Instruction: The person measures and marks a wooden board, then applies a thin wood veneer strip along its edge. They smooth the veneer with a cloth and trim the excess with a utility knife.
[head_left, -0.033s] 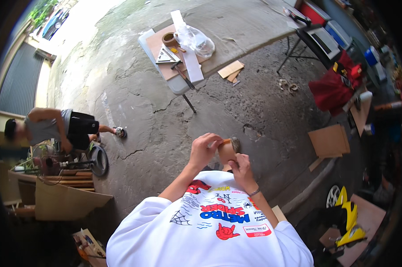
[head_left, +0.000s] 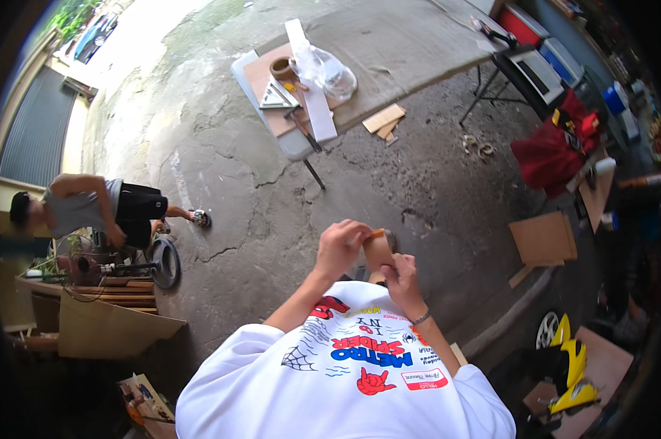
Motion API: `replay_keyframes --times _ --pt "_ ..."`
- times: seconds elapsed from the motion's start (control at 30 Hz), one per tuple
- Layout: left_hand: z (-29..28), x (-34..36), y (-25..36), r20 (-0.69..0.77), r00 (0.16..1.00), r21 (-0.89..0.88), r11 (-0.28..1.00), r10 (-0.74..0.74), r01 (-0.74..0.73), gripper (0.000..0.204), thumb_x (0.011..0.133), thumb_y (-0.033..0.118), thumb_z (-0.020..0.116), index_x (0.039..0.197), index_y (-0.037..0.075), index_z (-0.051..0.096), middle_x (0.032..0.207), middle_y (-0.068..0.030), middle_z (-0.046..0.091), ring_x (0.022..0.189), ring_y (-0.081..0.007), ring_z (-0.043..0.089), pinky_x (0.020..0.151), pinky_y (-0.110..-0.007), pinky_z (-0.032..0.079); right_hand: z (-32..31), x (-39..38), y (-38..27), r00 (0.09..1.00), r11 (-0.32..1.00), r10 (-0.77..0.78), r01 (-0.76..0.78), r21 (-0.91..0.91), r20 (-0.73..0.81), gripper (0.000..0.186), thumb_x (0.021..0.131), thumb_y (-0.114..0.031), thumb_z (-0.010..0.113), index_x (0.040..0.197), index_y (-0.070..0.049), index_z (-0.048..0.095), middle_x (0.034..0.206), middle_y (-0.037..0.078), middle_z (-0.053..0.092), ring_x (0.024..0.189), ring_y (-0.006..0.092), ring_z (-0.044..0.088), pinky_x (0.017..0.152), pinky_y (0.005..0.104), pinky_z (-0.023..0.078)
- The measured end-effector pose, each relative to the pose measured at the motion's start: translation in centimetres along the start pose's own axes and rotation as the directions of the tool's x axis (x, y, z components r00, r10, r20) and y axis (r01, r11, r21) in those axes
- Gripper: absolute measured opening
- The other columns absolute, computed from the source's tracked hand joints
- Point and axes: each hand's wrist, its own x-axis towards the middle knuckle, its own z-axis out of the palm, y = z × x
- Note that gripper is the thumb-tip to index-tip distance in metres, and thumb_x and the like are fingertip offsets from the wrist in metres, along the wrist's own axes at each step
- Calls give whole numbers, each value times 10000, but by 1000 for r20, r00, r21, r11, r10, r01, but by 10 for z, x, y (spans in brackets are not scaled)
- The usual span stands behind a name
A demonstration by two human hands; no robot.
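Brown piece: just below frame ctr., between both hands. L hand: fingers pinch its upper L edge. R hand: thumb & fingers pinch its lower R edge; wristband on wrist. Table, upper ctr.: bears tape roll, hammer, white strip & plastic bag. Wood scraps: on floor, near table edge. Co-worker: L side of frame, near wheel. Red cloth: upper R.

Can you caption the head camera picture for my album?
Left hand and right hand hold a brown piece over cracked ground, near a cluttered table.
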Motion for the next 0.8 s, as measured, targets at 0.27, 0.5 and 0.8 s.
replay_keyframes --times 0.27,0.5,0.8 --pt "-4 145 20 -284 959 192 980 1 56 105 908 -10 669 1000 41 673 908 -101 707 850 -239 698 776 -332 534 -55 185 29 993 939 71 -99 330 95 396 926 -455 700 896 -60 681 855 127 680 807 303 604 819 417 449" --pt "-58 272 17 -282 959 77 995 -34 58 103 866 34 731 963 37 696 837 -42 698 822 -160 680 813 -313 531 -81 252 26 985 954 -161 138 267 63 296 954 -369 690 959 -80 624 839 67 618 776 285 580 880 387 409" --pt "-3 412 31 -236 965 97 991 117 -96 172 776 -70 711 911 38 710 857 -81 710 836 -236 666 762 -345 497 -125 343 82 985 998 -12 3 -56 -170 384 1022 -430 585 898 -66 576 770 76 570 762 295 551 815 414 400"
